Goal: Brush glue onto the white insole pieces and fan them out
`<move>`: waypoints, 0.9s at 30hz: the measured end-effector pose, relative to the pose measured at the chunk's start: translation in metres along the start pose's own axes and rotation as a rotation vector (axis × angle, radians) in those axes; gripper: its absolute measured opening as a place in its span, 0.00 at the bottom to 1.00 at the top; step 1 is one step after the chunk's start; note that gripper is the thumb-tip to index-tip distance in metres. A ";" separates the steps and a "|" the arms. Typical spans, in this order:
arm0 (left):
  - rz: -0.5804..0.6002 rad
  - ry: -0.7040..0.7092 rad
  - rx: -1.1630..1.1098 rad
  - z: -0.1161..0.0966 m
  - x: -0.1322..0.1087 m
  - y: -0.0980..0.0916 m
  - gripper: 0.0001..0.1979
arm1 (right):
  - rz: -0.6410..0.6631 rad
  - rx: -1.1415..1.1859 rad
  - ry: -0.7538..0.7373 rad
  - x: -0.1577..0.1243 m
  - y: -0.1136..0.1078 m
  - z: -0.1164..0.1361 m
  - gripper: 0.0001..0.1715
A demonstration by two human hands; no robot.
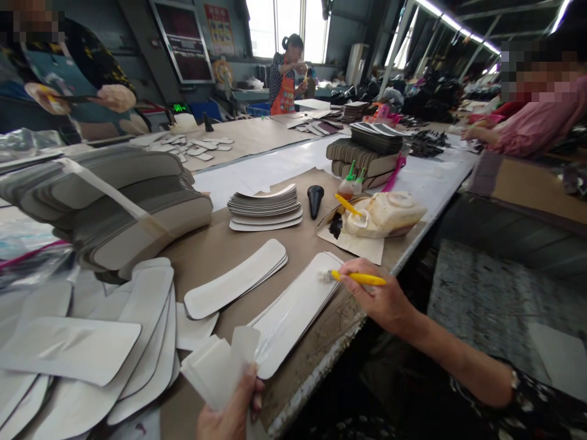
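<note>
My right hand [375, 299] is closed around a yellow-handled brush [362, 278]. Its bristles touch the upper end of a long white strip with rounded ends [300, 305], the top one of a small stack; a wet sheen shows on its lower part. In my left hand [233, 403] are several thin, whitish rectangular pieces [211, 370], pinched at the near end of that stack. Left of it lies a second small stack of curved white strips [236, 278]. Beyond my right hand, a stained white plastic jug [385, 211] with another yellow handle in its opening rests on cardboard.
Loose white pieces [82, 348] are heaped at the left, below a tall tied bundle of grey pieces [114, 201]. A neat stack [265, 211], a black cone-shaped object [315, 201] and small green-tipped bottles [351, 180] stand farther back. Other people work around the table.
</note>
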State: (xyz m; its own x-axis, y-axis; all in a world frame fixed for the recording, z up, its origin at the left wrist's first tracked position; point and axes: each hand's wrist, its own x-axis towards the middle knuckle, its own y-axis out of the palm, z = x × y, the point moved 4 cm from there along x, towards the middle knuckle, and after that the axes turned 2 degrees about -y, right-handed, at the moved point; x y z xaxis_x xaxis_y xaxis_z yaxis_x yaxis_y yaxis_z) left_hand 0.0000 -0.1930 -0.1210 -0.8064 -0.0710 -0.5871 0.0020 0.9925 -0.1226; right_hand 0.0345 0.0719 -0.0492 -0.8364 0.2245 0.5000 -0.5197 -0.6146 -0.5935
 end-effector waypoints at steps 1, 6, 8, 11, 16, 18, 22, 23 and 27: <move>-0.005 0.004 -0.012 0.001 0.000 0.001 0.20 | -0.024 -0.050 -0.033 0.004 -0.008 -0.003 0.04; -0.053 0.003 -0.065 0.003 0.001 0.002 0.18 | -0.083 -0.186 -0.171 0.012 -0.027 0.011 0.06; -0.072 -0.013 -0.084 0.002 -0.001 -0.002 0.18 | -0.103 -0.182 -0.171 0.011 -0.030 0.022 0.07; -0.055 0.011 -0.083 -0.003 -0.006 -0.012 0.18 | -0.074 -0.107 -0.098 0.007 -0.031 0.035 0.04; 0.007 0.141 -0.245 -0.011 -0.028 -0.020 0.15 | 0.162 0.191 0.107 -0.010 -0.007 0.049 0.10; -0.010 0.128 -0.270 -0.011 -0.040 -0.014 0.16 | 0.272 0.292 0.170 -0.019 0.016 0.057 0.12; -0.058 0.032 -0.255 -0.004 -0.062 0.004 0.15 | 0.409 0.623 0.358 -0.039 0.066 0.077 0.11; -0.062 0.016 -0.238 -0.001 -0.066 0.008 0.15 | 0.460 0.743 0.442 -0.045 0.077 0.081 0.13; -0.106 0.000 -0.217 0.009 -0.074 0.015 0.17 | 0.577 0.993 0.710 -0.063 0.102 0.089 0.17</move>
State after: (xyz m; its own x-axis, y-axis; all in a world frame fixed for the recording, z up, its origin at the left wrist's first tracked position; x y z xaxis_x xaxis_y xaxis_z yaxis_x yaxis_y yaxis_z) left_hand 0.0647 -0.1737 -0.0868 -0.7950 -0.1757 -0.5806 -0.2096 0.9777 -0.0087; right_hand 0.0496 -0.0721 -0.0855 -0.9568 -0.0961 -0.2745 0.0260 -0.9683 0.2482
